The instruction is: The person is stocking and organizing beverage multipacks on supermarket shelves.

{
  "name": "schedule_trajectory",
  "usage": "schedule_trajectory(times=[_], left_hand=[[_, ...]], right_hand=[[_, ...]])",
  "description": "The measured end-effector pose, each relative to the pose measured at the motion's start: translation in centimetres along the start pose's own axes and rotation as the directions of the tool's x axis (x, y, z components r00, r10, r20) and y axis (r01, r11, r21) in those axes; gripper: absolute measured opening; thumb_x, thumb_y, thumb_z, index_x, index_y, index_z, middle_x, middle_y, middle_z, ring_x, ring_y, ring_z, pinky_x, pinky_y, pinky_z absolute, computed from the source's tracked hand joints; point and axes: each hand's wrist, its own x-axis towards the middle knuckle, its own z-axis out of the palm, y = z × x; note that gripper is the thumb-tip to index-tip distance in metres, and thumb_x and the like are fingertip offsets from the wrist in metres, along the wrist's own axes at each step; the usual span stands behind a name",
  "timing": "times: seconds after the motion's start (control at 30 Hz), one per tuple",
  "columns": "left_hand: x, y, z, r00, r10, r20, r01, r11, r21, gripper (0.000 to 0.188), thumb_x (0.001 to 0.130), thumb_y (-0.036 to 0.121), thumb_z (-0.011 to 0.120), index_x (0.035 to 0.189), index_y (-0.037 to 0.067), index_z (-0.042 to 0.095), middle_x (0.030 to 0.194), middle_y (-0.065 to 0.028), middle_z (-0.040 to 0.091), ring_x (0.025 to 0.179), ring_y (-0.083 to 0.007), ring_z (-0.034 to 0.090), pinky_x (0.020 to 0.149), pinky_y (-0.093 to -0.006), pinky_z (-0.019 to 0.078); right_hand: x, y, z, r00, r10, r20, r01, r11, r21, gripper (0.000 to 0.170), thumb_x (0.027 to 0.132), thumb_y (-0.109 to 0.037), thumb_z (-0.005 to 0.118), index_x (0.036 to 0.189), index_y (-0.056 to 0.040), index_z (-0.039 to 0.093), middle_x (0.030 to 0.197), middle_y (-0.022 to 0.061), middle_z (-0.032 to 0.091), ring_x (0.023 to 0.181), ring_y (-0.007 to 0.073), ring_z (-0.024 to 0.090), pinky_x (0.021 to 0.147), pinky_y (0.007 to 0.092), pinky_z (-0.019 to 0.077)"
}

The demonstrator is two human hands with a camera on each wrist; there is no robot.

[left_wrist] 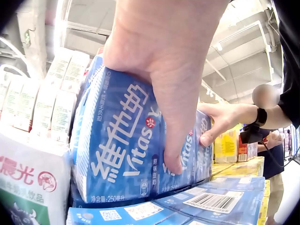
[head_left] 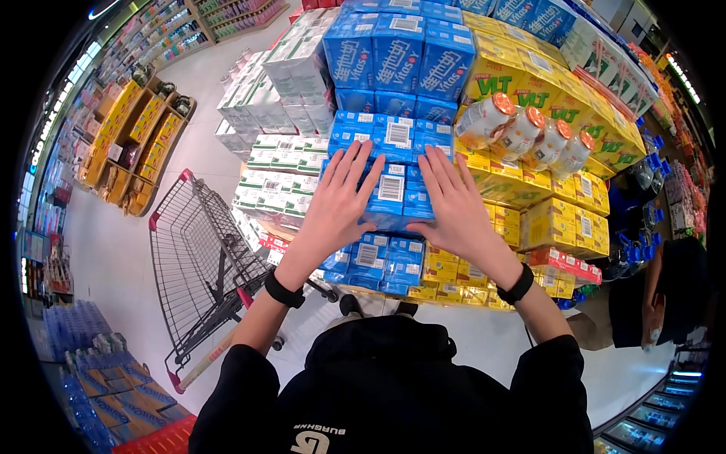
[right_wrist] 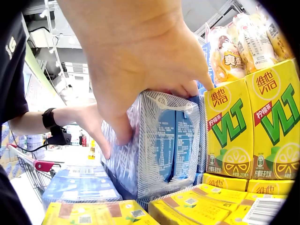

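Observation:
A shrink-wrapped pack of blue Vitasoy soy milk cartons [head_left: 391, 198] sits on a lower row of blue cartons [head_left: 368, 257], its barcode facing up in the head view. My left hand [head_left: 338, 203] rests over its left part, fingers straight and spread along the top. In the left wrist view that thumb lies against the printed front of the pack [left_wrist: 124, 140]. On the right part, my right hand [head_left: 456, 208] lies likewise, fingers extended across the top. Its thumb touches the front of the wrapped pack [right_wrist: 140, 145] in the right wrist view.
More blue Vitasoy packs [head_left: 398, 49] rise behind. White-and-green milk cartons [head_left: 281, 181] are stacked left, yellow VLT lemon tea packs [head_left: 533, 79] right, with orange-capped bottles [head_left: 522, 132] on top. A shopping cart [head_left: 208, 261] stands left; another person [head_left: 656, 295] is at right.

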Motion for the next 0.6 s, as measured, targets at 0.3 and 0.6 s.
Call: schedule_trajectory(times=[0.3, 0.6], left_hand=[[2.4, 3.0, 0.6, 0.998, 0.060, 0.025, -0.060, 0.998, -0.009, 0.116, 0.053, 0.031, 0.094, 0.150, 0.007, 0.035, 0.155, -0.0201, 0.032, 0.145, -0.0388, 0.029, 0.119, -0.0536, 0.0250], [2.7, 3.7, 0.7, 0.998, 0.040, 0.040, -0.041, 0.999, 0.011, 0.123, 0.049, 0.031, 0.096, 0.152, 0.009, 0.032, 0.156, -0.0177, 0.031, 0.144, -0.0385, 0.029, 0.119, -0.0535, 0.0234]], right_hand=[[-1.8, 0.3, -0.5, 0.999, 0.048, 0.006, -0.048, 0.998, -0.048, 0.101, 0.072, -0.040, 0.083, 0.147, 0.0057, 0.033, 0.155, 0.0232, 0.032, 0.147, 0.0353, 0.028, 0.121, 0.0513, 0.0193], [-3.8, 3.8, -0.4, 0.986, 0.064, -0.153, -0.095, 0.976, -0.198, 0.071, 0.076, -0.009, 0.069, 0.139, 0.0079, 0.042, 0.145, 0.0205, 0.044, 0.139, 0.0333, 0.038, 0.117, 0.0489, 0.0280]])
